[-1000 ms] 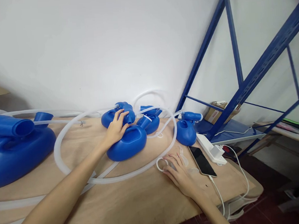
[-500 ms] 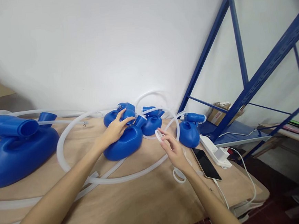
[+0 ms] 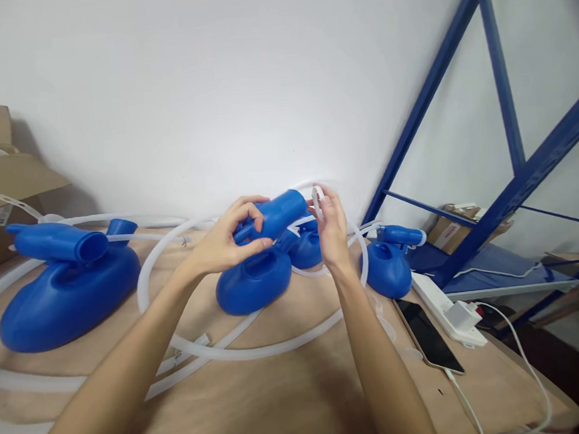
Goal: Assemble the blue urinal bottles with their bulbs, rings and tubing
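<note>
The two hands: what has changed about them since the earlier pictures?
The left hand has taken hold of a blue tube and raised it above a blue bottle. The right hand has lifted a white ring from the table, close to the tube's open end. The phone and power strip stayed in place.

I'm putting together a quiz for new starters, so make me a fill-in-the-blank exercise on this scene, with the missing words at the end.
1. The left hand holds a ____ tubular piece.
2. The right hand holds a ____ ring near that piece's open end.
3. The phone lies with its screen facing ____.
4. Seen from the camera, the power strip lies to the ____ of the phone.

Missing words: blue; white; up; right.
</note>
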Tool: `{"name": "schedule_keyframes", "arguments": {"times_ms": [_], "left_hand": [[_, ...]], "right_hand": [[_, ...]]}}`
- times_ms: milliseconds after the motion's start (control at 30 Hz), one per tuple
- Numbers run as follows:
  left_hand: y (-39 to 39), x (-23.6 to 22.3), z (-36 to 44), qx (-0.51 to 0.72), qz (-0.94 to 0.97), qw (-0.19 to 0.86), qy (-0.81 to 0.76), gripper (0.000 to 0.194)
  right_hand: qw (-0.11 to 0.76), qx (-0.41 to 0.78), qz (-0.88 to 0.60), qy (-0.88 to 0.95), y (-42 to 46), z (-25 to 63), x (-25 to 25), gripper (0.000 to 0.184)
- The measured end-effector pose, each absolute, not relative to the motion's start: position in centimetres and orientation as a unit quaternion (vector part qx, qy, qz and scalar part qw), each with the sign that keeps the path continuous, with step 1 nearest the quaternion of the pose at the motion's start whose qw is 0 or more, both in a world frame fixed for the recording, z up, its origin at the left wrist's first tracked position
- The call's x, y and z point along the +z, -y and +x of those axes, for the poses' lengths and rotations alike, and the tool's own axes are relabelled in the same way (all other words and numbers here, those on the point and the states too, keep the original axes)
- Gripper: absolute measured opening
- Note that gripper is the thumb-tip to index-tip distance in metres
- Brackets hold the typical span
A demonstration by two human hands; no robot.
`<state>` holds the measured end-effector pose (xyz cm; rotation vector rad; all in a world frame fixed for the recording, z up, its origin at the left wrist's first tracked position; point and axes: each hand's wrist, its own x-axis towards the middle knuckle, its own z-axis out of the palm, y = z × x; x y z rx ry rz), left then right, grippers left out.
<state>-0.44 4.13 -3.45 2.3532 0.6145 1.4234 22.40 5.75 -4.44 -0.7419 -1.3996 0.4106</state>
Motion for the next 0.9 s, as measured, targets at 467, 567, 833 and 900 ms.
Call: {"name": "schedule_keyframes", "arguments": {"times_ms": [467, 567, 833, 900], "left_hand": [[-1.9, -2.5, -0.5, 0.488, 0.838, 0.140, -0.198, 0.056], [-2.2, -2.7, -0.7, 0.508, 0.834, 0.104, -0.188, 0.053], [-2.5, -2.7, -0.9, 0.499, 0.845, 0.098, -0.163, 0.050], [-2.5, -2.7, -0.8, 0.501, 0.845, 0.099, -0.158, 0.047]], "right_hand": [[0.657, 0.223, -0.238, 0.680, -3.5, 21.0, -5.4, 0.055], [0.662, 0.213, -0.241, 0.677, -3.4, 20.6, -5.5, 0.051], [0.652, 0.209, -0.229, 0.692, -2.9, 19.8, -5.2, 0.070], [0.637, 0.217, -0.225, 0.705, -2.8, 19.9, -5.3, 0.077]]}}
